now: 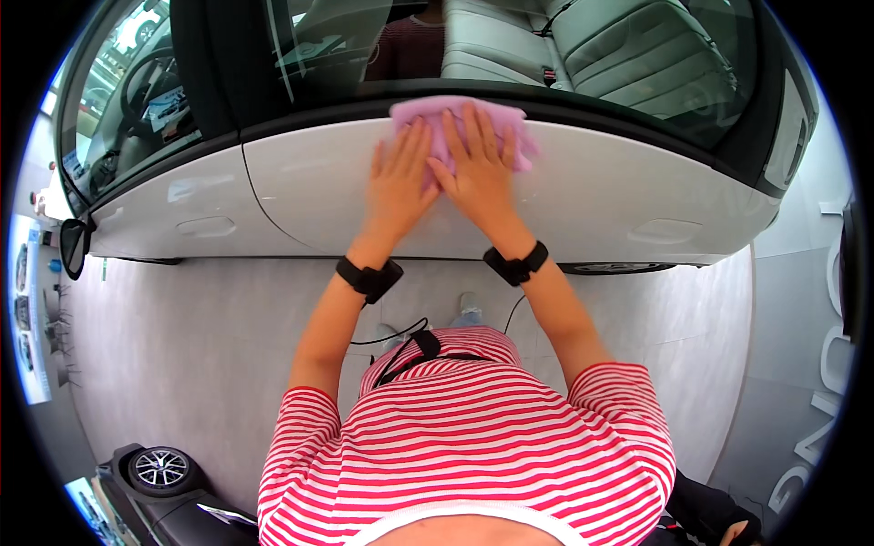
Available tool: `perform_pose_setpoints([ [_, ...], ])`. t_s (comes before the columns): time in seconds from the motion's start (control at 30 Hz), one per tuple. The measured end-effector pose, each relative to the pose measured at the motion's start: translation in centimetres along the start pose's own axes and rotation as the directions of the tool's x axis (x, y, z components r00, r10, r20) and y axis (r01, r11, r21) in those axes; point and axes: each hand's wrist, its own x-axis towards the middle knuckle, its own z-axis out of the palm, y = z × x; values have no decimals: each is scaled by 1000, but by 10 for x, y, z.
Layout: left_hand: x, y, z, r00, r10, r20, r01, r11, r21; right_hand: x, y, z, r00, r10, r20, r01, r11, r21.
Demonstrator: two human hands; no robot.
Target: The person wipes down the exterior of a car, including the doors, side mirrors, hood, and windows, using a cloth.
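A pink cloth (pixel 461 119) lies spread against the white rear door (pixel 328 177) of a car, over the black trim at the foot of the side window (pixel 505 48). My left hand (pixel 404 174) is flat, its fingertips on the cloth's lower left part and its fingers nearly together. Beside it my right hand (pixel 478 160) presses the cloth with its fingers spread, the thumb pointing at the left hand. Neither hand is closed round the cloth. Each wrist bears a black strap with a small box.
The side mirror (pixel 74 247) juts out at the far left. A rear wheel (pixel 618 268) shows below the door. Behind me, at the lower left, stand a display stand with a wheel (pixel 160 468) and a dark car part. A person's hand (pixel 734 532) shows at the lower right. Black cables hang near my waist.
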Motion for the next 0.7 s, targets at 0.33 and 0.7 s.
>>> perform_pose_setpoints([
  [0.33, 19, -60, -54, 993, -11, -118, -6, 990, -143, 53, -47, 27, 960, -247, -133, 267, 951, 154],
  [0.7, 64, 29, -8, 986, 74, -149, -105, 971, -214, 35, 40, -26, 967, -199, -158, 213, 974, 77],
])
